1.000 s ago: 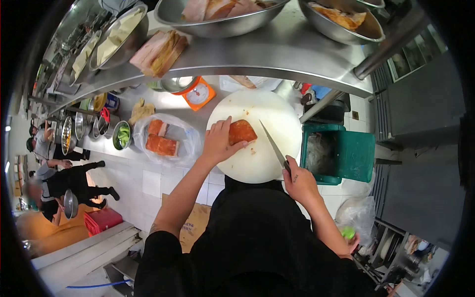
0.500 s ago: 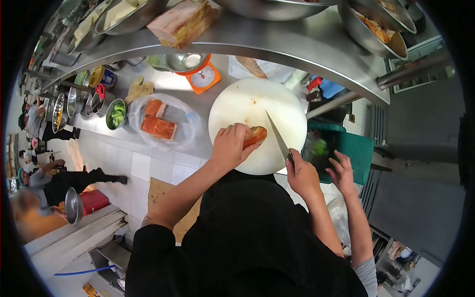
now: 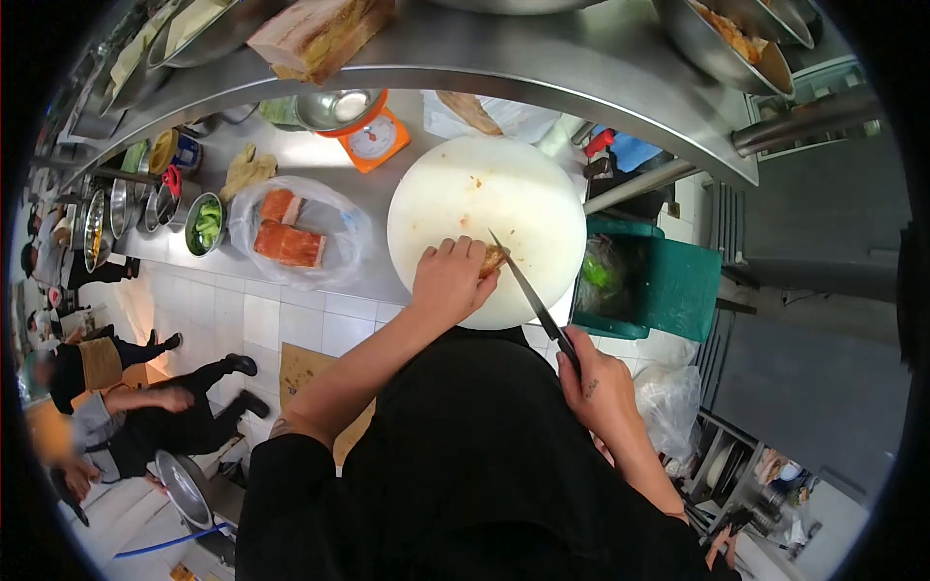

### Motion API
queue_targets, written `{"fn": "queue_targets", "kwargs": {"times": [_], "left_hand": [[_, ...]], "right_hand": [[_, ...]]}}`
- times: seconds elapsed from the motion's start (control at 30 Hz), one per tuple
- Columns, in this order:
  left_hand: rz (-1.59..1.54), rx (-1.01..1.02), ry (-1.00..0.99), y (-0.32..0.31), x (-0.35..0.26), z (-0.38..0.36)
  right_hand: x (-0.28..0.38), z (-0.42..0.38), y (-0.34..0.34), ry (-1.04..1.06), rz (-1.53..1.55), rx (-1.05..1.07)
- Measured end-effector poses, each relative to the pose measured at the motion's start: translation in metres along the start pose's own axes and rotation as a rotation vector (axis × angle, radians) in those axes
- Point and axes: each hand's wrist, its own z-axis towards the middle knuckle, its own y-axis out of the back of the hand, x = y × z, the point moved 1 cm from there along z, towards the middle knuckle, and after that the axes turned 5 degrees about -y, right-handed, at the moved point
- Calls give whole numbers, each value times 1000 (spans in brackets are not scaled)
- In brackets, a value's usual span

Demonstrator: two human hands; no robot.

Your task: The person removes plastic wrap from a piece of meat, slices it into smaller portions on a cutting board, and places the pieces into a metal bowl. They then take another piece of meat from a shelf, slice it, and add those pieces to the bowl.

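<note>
My left hand (image 3: 450, 283) is curled over a browned piece of meat (image 3: 493, 260), holding it down on the round white cutting board (image 3: 542, 189). Most of the meat is hidden under my palm and fingers; only its right end shows. My right hand (image 3: 598, 385) grips the black handle of a kitchen knife (image 3: 524, 290). Its blade slants up and left over the board, lying right along the exposed end of the meat. Small brown crumbs are scattered on the board above my fingers.
Left of the board, a plastic bag (image 3: 339, 237) holds two reddish meat pieces (image 3: 289, 244). An orange scale (image 3: 376, 140) stands behind. A steel shelf (image 3: 542, 58) overhangs the far side. To the right is an open green bin (image 3: 681, 286). People (image 3: 145, 416) are at far left.
The knife has come left against the meat's end, with my right hand lower. Another person's hand near the green bin has gone from there. At far left, a person with a steel bowl has moved.
</note>
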Motion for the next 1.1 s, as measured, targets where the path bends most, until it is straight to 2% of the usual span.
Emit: {"fn": "queue_targets", "kwargs": {"times": [0.2,0.43,0.63,0.73,0.83,0.93,1.1], "left_hand": [[17,-27,-14,-4,-1,-1],[60,-80,-5,-14,2,1],[45,-74,-7,-11,1,2],[52,-80,-9,-14,1,-1],[85,-97,-28,-16,0,1],[84,-85,-23,-13,-1,0],[67,-113,-13,-16,0,1]], "right_hand": [[19,1,17,-10,-116,59],[41,99,-14,116,-186,-9],[24,30,1,28,-193,68],[25,32,-7,29,-215,71],[19,90,-50,35,-208,30],[23,110,-59,49,-169,26],[7,42,-21,-47,-224,177]]}}
